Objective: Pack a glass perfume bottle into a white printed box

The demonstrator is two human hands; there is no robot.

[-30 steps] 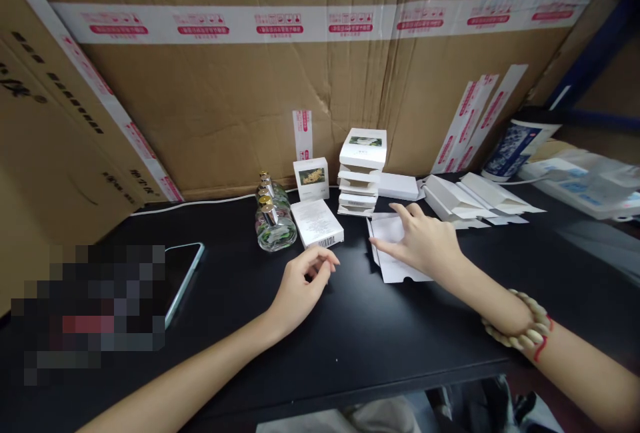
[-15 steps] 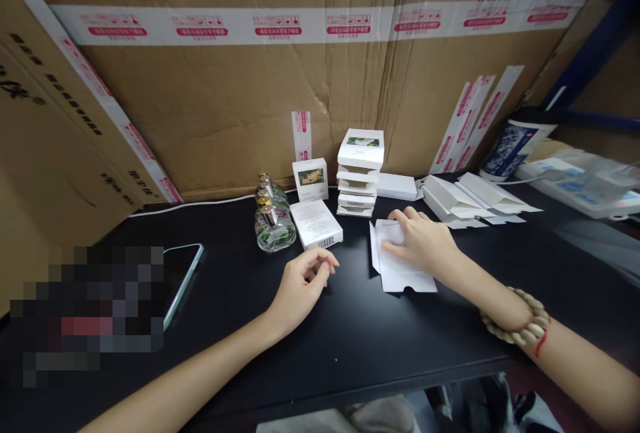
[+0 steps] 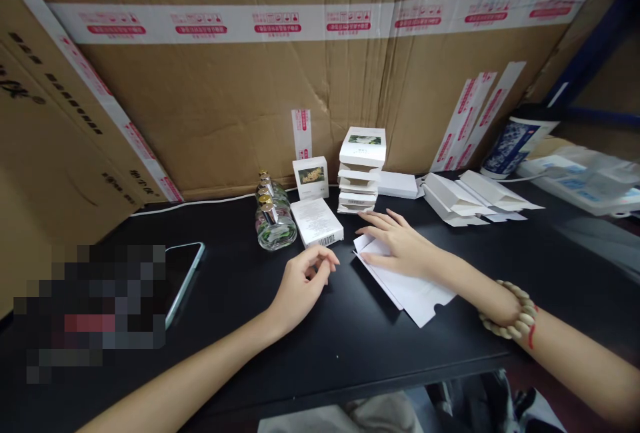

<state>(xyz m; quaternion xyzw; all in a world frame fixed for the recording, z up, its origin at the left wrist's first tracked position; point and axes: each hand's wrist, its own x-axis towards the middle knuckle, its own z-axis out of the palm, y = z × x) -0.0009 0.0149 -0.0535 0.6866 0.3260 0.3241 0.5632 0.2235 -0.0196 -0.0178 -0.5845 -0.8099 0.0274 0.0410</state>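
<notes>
My right hand lies palm down with fingers spread on a flat white cardboard piece, a folded insert with a notch in one edge. Its fingertips reach close to a stack of white cartons. My left hand rests on the black table, fingers curled and thumb against them, with nothing visible in it. Just beyond it lies a white box with a barcode on its end. Several glass perfume bottles with gold and silver caps stand in a row beside that box.
A white box with a flower picture stands upright behind. Folded white cardboard inserts lie at right, near a cup with a straw. A phone lies at left. Large taped cartons wall the back.
My right hand has shifted slightly left and its fingers have spread out flat. The cardboard piece beneath it has turned and slid toward me. My left hand stays put.
</notes>
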